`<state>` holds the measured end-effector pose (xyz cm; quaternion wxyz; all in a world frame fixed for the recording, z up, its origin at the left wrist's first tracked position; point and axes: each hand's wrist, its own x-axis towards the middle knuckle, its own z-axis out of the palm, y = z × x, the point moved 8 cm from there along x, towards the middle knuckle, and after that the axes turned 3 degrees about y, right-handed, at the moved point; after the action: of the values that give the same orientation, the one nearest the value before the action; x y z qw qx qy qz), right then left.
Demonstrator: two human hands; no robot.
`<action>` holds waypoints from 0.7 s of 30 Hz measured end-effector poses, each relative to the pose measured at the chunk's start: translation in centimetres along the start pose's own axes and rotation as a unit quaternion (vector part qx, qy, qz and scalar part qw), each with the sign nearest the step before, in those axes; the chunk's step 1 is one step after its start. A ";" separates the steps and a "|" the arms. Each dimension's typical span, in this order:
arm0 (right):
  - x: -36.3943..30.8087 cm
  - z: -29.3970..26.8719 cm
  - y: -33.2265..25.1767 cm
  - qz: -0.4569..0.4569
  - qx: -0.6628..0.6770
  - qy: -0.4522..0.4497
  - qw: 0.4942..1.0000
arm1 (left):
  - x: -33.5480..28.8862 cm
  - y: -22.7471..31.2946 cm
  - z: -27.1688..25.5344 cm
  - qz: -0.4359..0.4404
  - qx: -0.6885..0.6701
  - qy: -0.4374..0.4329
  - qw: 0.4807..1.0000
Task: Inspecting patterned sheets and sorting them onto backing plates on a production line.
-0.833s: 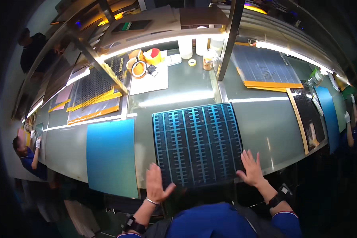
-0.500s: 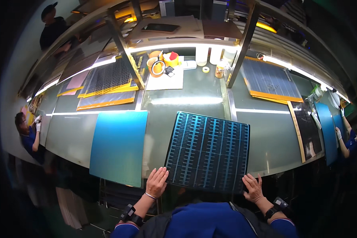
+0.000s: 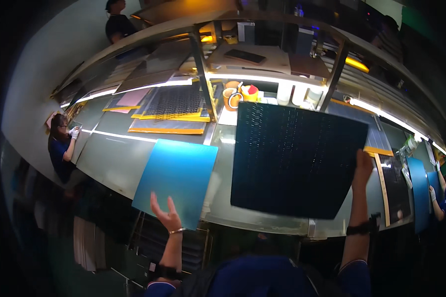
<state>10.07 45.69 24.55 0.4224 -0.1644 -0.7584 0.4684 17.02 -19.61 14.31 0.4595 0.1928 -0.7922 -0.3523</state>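
Note:
A large dark panel point(image 3: 297, 161) with columns of tiny light specks is raised in front of me, tilted over the bench. My right hand point(image 3: 363, 168) grips it at its right edge; the fingers behind it are partly hidden. My left hand point(image 3: 168, 215) is off the panel, palm up with fingers spread, and holds nothing. It overlaps the lower part of a smooth blue sheet point(image 3: 181, 171) lying on the bench to the left; whether it touches the sheet I cannot tell.
The grey-green bench point(image 3: 116, 161) runs under a lit shelf. Behind the panel stand an orange cup point(image 3: 230, 99) and white bottles point(image 3: 284, 92). Yellow-edged panels point(image 3: 171, 101) are stacked at the back left. Co-workers sit at far left point(image 3: 62, 148) and far right point(image 3: 438, 208).
The dark panel has risen from the bench and its blue pattern no longer shows. My left hand has let go of it and moved left; my right hand has gone up with its edge.

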 end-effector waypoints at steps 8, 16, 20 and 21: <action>-14.9 9.5 10.9 -0.065 -0.231 -0.243 0.940 | -11.1 -19.0 -0.1 -0.621 -0.307 -0.015 0.721; -26.8 11.5 3.3 -0.128 -0.222 -0.395 0.882 | -2.0 -4.0 -0.4 -0.391 -0.398 -0.158 0.815; -26.3 13.1 -0.9 0.116 0.094 -0.433 0.889 | -1.2 3.5 -3.9 -0.140 -0.302 -0.206 0.920; -25.8 13.1 -3.2 0.114 0.094 -0.429 0.891 | -1.2 4.8 -4.9 -0.064 -0.217 -0.247 0.942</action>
<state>15.37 19.96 12.02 0.0133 0.0074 -0.7939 0.6079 21.93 -17.43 18.75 0.2562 0.0455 -0.7712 -0.5810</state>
